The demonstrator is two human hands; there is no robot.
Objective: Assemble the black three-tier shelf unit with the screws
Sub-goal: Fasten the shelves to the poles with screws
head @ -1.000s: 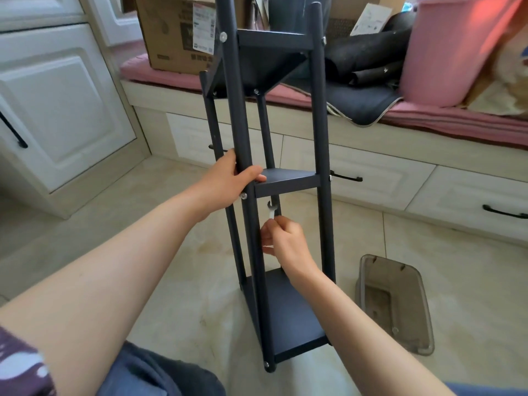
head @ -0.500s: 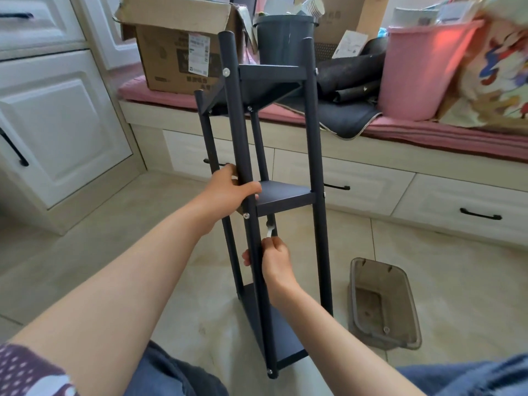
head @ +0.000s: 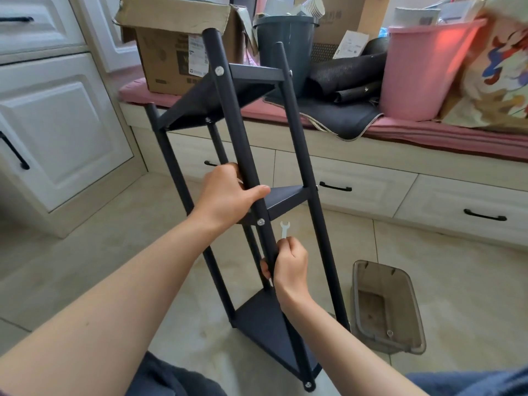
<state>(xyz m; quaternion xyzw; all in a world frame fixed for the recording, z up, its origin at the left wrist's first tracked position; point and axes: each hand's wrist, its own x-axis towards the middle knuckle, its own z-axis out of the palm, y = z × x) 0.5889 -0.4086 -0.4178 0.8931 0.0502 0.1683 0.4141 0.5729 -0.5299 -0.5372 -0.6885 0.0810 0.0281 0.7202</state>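
Two bare forearms reach in from the bottom of the frame toward a black three-tier shelf unit (head: 258, 155) that fills the centre, standing on a tiled floor and leaning so its top tips toward the upper left of the frame. Nearest, at lower centre, the right hand (head: 288, 265) has its grip closed around the front post, and between its fingertips it pinches a small white flat wrench (head: 285, 229) that points straight up. The wrench's open end sits just below and to the right of a silver screw (head: 260, 222) on that post at the middle tier, near it but not touching. Above, at centre frame, the left hand (head: 228, 197) wraps its grip around the same post at the level of the middle tier, thumb lying across the post. The posts give the unit its long axis, running from the lower right of the frame, near the person's lap, up to the upper centre. The right hand is nearer that screw; reaching it likely means a short move up and left. Right of the unit lies a translucent grey tray (head: 384, 305), and behind is a low window bench carrying a cardboard box (head: 183, 52) and a pink bin (head: 425, 70).
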